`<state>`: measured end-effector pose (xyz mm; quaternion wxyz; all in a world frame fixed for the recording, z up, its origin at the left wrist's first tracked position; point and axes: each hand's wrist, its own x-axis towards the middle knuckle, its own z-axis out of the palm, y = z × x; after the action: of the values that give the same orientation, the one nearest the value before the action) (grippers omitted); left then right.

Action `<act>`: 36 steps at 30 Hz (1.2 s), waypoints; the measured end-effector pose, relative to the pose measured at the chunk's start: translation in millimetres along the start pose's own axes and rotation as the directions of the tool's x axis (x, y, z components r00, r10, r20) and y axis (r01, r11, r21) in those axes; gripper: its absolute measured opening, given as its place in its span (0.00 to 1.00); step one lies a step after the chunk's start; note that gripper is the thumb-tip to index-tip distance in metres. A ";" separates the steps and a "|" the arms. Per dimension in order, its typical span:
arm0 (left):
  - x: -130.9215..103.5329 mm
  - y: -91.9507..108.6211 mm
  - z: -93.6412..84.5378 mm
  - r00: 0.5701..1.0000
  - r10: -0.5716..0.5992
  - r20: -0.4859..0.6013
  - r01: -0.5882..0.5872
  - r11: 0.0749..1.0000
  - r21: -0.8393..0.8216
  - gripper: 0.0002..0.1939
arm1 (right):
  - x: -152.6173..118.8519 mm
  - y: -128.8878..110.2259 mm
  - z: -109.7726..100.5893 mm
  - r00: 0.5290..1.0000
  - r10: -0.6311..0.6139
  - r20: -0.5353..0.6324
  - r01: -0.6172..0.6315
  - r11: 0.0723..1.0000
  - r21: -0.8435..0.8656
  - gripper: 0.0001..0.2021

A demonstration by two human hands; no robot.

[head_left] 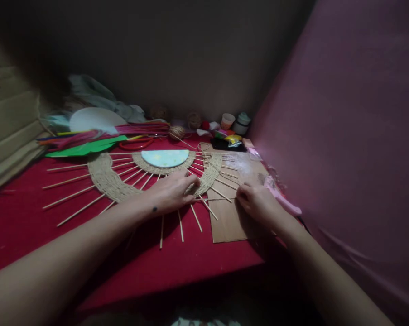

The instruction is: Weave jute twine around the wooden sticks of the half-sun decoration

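Observation:
A half-round woven piece [100, 176] lies on the red cloth, with thin wooden sticks [77, 198] fanning out from it. At its centre is a pale blue half-disc [165, 157] edged by a woven band, and a wider twine band runs further out. My left hand [179, 190] rests on the outer band, its fingers closed on the weave near a stick. To its right, my right hand [257, 201] pinches a strand of twine [219, 199], which stretches taut between the two hands. The fingertips of my right hand are partly hidden.
A cardboard sheet [224, 231] lies under the right side. A pink glue gun [282, 197] is by the pink curtain [343, 136]. Along the back are twine balls [177, 131], a cup [227, 120], a green sheet [89, 147], pipe cleaners [139, 129] and a white plate [95, 118].

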<state>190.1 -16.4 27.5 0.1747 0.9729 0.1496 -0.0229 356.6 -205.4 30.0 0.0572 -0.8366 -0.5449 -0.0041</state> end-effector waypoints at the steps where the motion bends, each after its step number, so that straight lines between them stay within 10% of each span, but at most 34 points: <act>1: -0.1 -0.1 0.0 1.000 0.002 -0.001 -0.002 1.000 0.000 0.17 | 4.8 -1.2 -0.1 0.999 0.008 -0.032 -0.010 0.998 -0.058 0.09; 11: -2.4 0.4 -1.4 1.000 0.009 -0.014 -0.009 1.000 -0.002 0.17 | 59.4 -4.9 5.0 0.931 -0.181 -0.316 0.134 0.977 -0.164 0.11; 27: -10.5 6.0 -6.0 1.000 -0.018 0.013 0.018 1.000 -0.009 0.17 | 59.7 -16.0 15.2 0.944 -0.049 -0.327 0.122 0.971 0.206 0.05; 36: -28.1 45.6 1.6 0.999 0.029 -0.032 -0.034 0.988 -0.149 0.16 | 53.3 15.6 1.2 0.961 -0.111 -0.252 0.193 0.924 0.331 0.09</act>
<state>177.0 -65.7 43.8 0.2454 0.9595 0.1382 0.0058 392.4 -163.0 31.1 0.2676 -0.7616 -0.5901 -0.0070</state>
